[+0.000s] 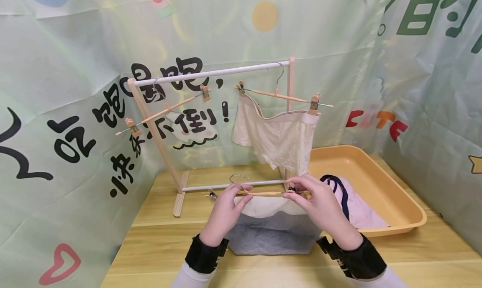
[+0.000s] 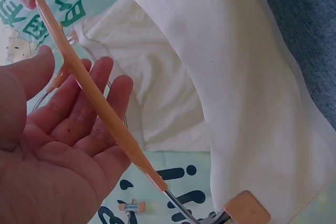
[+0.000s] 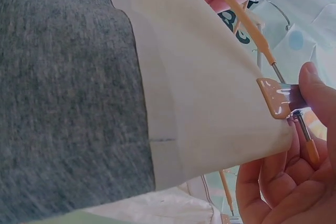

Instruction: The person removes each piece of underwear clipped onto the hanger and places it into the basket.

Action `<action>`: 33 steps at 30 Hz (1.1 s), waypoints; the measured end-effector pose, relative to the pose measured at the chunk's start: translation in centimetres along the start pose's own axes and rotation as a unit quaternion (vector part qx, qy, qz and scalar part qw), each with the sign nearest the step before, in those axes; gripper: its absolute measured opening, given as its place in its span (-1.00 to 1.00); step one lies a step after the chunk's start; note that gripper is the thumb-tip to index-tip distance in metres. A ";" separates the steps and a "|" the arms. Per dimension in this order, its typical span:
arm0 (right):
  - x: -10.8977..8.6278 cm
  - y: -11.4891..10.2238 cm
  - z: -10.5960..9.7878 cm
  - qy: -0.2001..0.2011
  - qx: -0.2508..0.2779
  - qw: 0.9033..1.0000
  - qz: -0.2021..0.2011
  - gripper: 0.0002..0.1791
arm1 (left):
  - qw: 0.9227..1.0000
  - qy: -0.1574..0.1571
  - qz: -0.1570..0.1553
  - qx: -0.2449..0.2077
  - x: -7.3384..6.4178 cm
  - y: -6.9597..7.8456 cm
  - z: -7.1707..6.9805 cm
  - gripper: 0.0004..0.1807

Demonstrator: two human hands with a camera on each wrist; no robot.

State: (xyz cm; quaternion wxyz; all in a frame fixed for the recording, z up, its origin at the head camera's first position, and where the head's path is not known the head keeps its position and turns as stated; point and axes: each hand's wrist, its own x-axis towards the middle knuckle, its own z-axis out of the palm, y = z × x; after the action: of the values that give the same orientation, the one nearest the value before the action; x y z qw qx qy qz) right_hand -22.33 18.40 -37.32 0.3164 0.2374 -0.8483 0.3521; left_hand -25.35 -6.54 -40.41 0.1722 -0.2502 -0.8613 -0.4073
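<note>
In the near middle, the left hand [image 1: 227, 205] held a slim orange-coated metal hanger [image 1: 265, 193] in half-curled fingers; the right hand [image 1: 315, 201], thumb opposing fingers, pinched its right-end orange-and-silver clip [image 3: 274, 98] above a grey-and-white fabric garment [image 1: 275, 233].

Hanger [image 1: 266, 194] between left hand [image 1: 224, 206] and right hand [image 1: 319, 200], garment [image 1: 274, 233] at six o'clock, rack [image 1: 226, 72] behind at eleven, shorts [image 1: 280, 135] at twelve, tray [image 1: 361, 169] (cloth [image 1: 364, 210] inside) at three

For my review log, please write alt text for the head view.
A person's left hand and right hand hold a clip hanger bearing a grey-and-white garment; behind, cream shorts hang from a rack beside an orange tray.
</note>
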 end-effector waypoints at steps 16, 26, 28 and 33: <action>0.0 0.0 0.2 -0.012 0.004 1.000 -0.019 -0.68 | 1.000 -0.019 -0.007 0.008 0.0 0.1 -0.1 -0.85; -0.1 -0.3 0.3 -0.015 -0.043 0.998 -0.039 -0.63 | 0.999 -0.025 -0.012 0.021 -0.1 0.0 -0.2 -0.86; -0.2 -0.4 0.3 -0.020 -0.054 0.998 -0.034 -0.66 | 0.999 -0.026 -0.010 0.025 -0.1 0.0 -0.2 -0.85; -0.3 -0.6 0.2 -0.027 -0.066 0.997 -0.016 -0.73 | 0.999 -0.023 0.000 0.037 -0.1 0.0 -0.2 -0.84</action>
State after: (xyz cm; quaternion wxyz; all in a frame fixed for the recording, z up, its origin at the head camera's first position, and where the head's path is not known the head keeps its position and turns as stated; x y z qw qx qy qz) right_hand -21.87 17.92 -37.39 0.3143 0.2389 -0.8740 0.2835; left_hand -25.27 -6.74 -40.36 0.1615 -0.2531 -0.8794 -0.3695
